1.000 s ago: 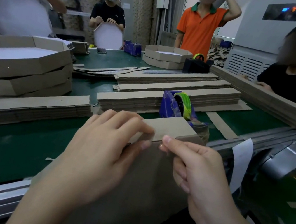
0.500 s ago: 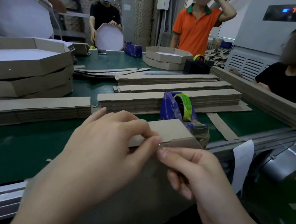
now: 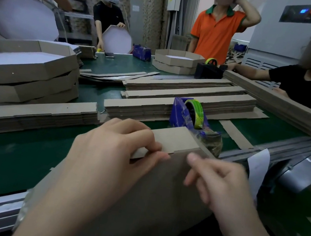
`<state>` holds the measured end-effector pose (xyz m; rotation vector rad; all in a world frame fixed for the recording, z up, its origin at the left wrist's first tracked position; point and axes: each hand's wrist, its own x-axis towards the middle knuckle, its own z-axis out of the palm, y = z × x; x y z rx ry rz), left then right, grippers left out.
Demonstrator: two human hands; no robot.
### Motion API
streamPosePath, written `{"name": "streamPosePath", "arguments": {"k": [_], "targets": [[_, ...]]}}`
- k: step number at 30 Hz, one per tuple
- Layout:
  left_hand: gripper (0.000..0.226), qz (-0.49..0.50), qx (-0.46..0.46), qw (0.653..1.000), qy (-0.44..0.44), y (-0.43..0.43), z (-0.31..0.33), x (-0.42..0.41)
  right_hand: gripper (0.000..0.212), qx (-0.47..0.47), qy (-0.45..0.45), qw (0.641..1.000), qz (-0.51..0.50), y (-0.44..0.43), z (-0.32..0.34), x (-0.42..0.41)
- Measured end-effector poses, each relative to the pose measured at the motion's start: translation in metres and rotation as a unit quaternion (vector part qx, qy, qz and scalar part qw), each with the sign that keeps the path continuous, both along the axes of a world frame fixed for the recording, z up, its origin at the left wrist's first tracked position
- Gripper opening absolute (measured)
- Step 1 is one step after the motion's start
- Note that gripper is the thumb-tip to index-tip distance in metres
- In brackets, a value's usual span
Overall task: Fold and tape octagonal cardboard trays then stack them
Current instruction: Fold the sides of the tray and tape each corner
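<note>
A brown cardboard tray [image 3: 167, 193] stands tilted against the near edge of the green belt [image 3: 1, 156], its outer wall facing me. My left hand [image 3: 112, 152] pinches the tray's top flap [image 3: 175, 141] between thumb and fingers. My right hand [image 3: 219, 185] is blurred just right of it, thumb tip touching the upper edge of the wall, fingers loosely curled with nothing visible in them. A blue tape dispenser [image 3: 189, 117] with a green-yellow roll sits right behind the flap. Finished octagonal trays [image 3: 25, 74] are stacked at the left.
Stacks of flat cardboard strips [image 3: 29, 112] lie across the belt, more strips [image 3: 184, 96] in the middle and along the right rail [image 3: 284, 109]. Two trays [image 3: 175, 62] and a black dispenser [image 3: 209, 70] stand at the far end. Several people work around the table.
My right hand has slid to the right along the tray's upper edge, away from my left thumb. My left hand keeps its pinch on the flap.
</note>
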<state>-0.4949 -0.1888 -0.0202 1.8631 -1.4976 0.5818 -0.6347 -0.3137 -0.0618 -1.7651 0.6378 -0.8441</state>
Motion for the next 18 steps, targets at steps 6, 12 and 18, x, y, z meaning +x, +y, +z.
{"name": "streamPosePath", "arguments": {"k": [6, 12, 18], "targets": [[0.02, 0.006, 0.061, 0.998, -0.009, 0.007, 0.0, -0.001, 0.017, -0.209, -0.057, 0.969, -0.121, -0.027, -0.002, 0.007], [0.036, 0.024, 0.115, 0.992, -0.045, 0.011, -0.001, 0.001, 0.048, -0.144, 0.022, 0.989, -0.006, -0.038, -0.004, 0.013], [0.028, 0.02, 0.063, 0.998, -0.006, 0.015, 0.001, -0.002, 0.042, -0.107, -0.007, 0.994, -0.003, -0.054, -0.011, 0.005]]}}
